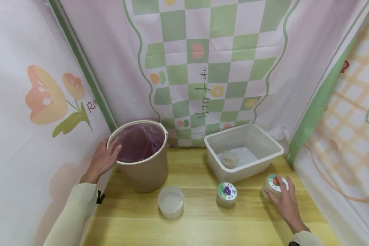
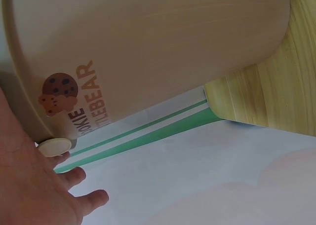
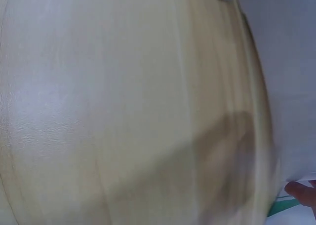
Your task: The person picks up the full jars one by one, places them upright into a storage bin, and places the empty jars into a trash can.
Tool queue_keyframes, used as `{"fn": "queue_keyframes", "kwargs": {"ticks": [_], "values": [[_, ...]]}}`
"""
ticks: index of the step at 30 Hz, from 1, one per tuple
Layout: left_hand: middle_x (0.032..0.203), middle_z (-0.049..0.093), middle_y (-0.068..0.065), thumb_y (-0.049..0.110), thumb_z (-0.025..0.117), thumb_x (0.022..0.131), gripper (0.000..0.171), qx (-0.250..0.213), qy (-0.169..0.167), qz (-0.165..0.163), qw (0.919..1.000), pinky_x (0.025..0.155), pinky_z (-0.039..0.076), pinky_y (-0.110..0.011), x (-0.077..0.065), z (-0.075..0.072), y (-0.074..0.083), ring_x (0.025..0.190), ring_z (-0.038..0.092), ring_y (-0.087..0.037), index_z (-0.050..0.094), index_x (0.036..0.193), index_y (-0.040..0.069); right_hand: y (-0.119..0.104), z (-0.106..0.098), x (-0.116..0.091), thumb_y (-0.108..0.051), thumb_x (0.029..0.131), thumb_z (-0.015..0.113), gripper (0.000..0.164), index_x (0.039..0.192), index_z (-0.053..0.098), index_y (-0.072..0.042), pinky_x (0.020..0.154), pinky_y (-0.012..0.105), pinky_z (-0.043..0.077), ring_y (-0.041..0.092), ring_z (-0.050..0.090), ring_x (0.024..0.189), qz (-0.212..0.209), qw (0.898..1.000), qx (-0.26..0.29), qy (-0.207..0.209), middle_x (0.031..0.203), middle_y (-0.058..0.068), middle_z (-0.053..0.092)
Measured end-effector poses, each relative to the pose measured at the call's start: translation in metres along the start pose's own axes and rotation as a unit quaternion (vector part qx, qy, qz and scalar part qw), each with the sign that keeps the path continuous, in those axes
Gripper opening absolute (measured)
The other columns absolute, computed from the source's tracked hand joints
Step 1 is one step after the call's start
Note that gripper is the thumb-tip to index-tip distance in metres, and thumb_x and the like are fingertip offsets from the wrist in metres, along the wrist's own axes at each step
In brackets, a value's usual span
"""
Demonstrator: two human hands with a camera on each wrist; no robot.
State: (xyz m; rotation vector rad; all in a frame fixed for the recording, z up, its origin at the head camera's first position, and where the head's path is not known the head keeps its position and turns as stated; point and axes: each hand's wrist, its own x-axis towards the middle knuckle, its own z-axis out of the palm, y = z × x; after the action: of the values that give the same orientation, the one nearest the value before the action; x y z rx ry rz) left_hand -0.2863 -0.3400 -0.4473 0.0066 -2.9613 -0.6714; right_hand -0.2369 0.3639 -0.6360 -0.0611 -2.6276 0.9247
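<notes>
My left hand (image 1: 100, 160) rests at the left rim of a beige bin (image 1: 147, 172) lined with a purple bag; the thumb side overlaps the rim. In the left wrist view, its fingers (image 2: 94, 201) spread loosely past a round knob (image 2: 55, 147) on the bin's side. On the right, my right hand (image 1: 285, 203) grips a small round tub (image 1: 268, 188) from above, thumb on the near left side and fingers over the lid. That lid is white and green with a red fruit picture. In the right wrist view only a fingertip (image 3: 298, 193) shows at the lower right.
A white plastic basin (image 1: 240, 174) stands at the back right with a small clear tub (image 1: 229, 160) inside. Nearer lie a lidded tub (image 1: 226, 196) with a purple picture and a clear round tub (image 1: 171, 202). Printed curtains (image 1: 200, 78) enclose the wooden table (image 1: 200, 225).
</notes>
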Motion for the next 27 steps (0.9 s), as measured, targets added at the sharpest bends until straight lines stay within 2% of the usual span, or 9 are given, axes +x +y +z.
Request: {"fn": "queue_keyframes", "kwargs": {"ticks": [8,18,23,27], "values": [[0.164,0.002,-0.028,0.06,0.018,0.104,0.069,0.004,-0.003,-0.003,1.0,0.112,0.006,-0.077,-0.001,-0.002,-0.001,0.148,0.004,-0.053,0.016,0.162,0.022,-0.035,-0.018,0.006,-0.02,0.085,0.081,0.09,0.158,0.028,-0.013,0.086,0.084,0.033,0.064,0.026,0.136,-0.061,0.998,-0.007,0.018,0.166,0.022,0.005],[0.166,-0.006,-0.023,0.063,0.015,0.103,0.07,0.009,-0.026,-0.011,0.9996,0.113,-0.002,-0.076,-0.001,-0.003,-0.002,0.15,-0.005,-0.051,0.011,0.162,0.025,-0.097,-0.04,0.013,-0.019,0.082,0.083,0.09,0.157,0.032,-0.018,0.085,0.084,0.033,0.06,0.028,0.138,-0.114,0.993,0.003,0.013,0.167,0.016,0.006],[0.166,-0.005,-0.023,0.065,0.013,0.102,0.071,0.019,-0.029,-0.01,0.9994,0.112,-0.003,-0.077,0.001,-0.004,-0.001,0.15,-0.004,-0.05,0.011,0.162,0.026,-0.132,-0.042,0.017,-0.02,0.082,0.083,0.089,0.157,0.034,-0.016,0.084,0.084,0.035,0.061,0.032,0.134,-0.14,0.99,0.012,-0.003,0.168,0.014,0.006],[0.166,-0.004,-0.023,0.064,0.013,0.102,0.072,0.024,-0.033,-0.005,0.9992,0.111,-0.004,-0.078,0.002,-0.005,0.001,0.15,-0.005,-0.051,0.013,0.162,0.024,-0.155,-0.038,0.023,-0.018,0.08,0.085,0.09,0.155,0.036,-0.014,0.085,0.081,0.039,0.061,0.038,0.13,-0.169,0.986,0.005,-0.003,0.166,0.018,0.011]]}}
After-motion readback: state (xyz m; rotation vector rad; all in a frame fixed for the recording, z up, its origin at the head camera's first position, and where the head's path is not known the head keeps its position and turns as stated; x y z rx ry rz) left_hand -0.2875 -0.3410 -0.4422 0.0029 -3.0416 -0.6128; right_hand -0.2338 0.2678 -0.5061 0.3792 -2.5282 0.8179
